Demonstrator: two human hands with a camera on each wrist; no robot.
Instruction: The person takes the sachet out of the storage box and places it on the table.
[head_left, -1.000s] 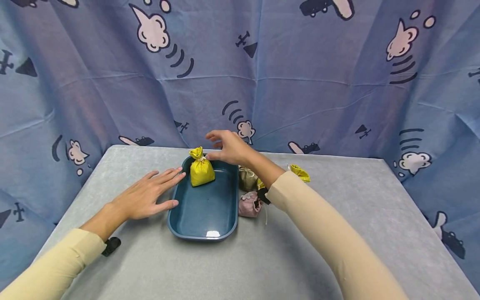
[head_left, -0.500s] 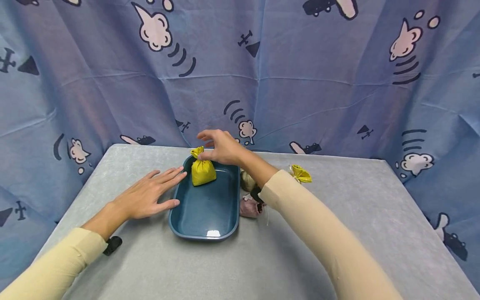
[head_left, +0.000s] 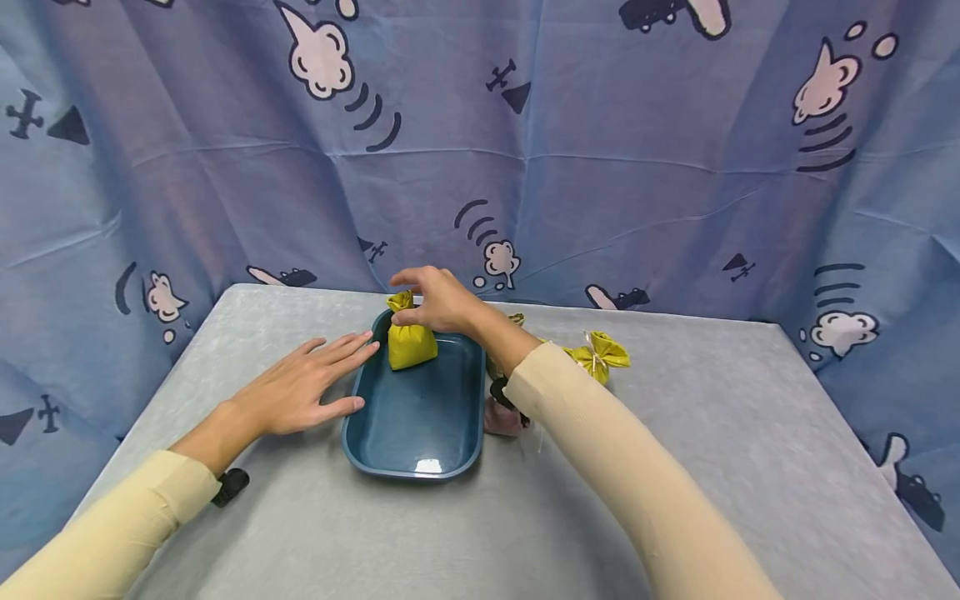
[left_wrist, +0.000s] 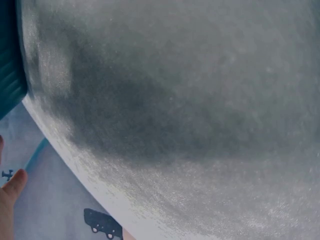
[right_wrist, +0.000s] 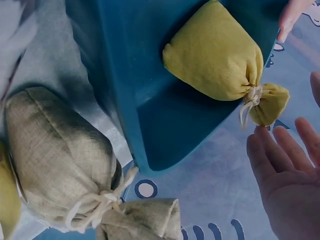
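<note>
A yellow drawstring pouch [head_left: 412,348] stands upright at the far left of a blue tray [head_left: 416,425], tied with pale cord. My right hand [head_left: 435,302] hovers by its gathered top. In the right wrist view, the relaxed fingers [right_wrist: 277,150] are beside the top of the yellow pouch [right_wrist: 215,55], not closed round it; whether a fingertip touches is unclear. With straight fingers, my left hand [head_left: 300,387] lies along the tray's left rim. In the left wrist view, only the tray's side [left_wrist: 10,60] and part of a hand show.
Right of the tray, partly behind my right forearm, lie a pink pouch [head_left: 502,418], a beige pouch [right_wrist: 60,150] and yellow pouch material [head_left: 600,354]. A patterned blue curtain [head_left: 645,192] hangs behind the grey table [head_left: 712,417].
The right hand has come leftward over the tray to the yellow pouch's top. The left hand keeps its place at the rim. The view has shifted slightly.
</note>
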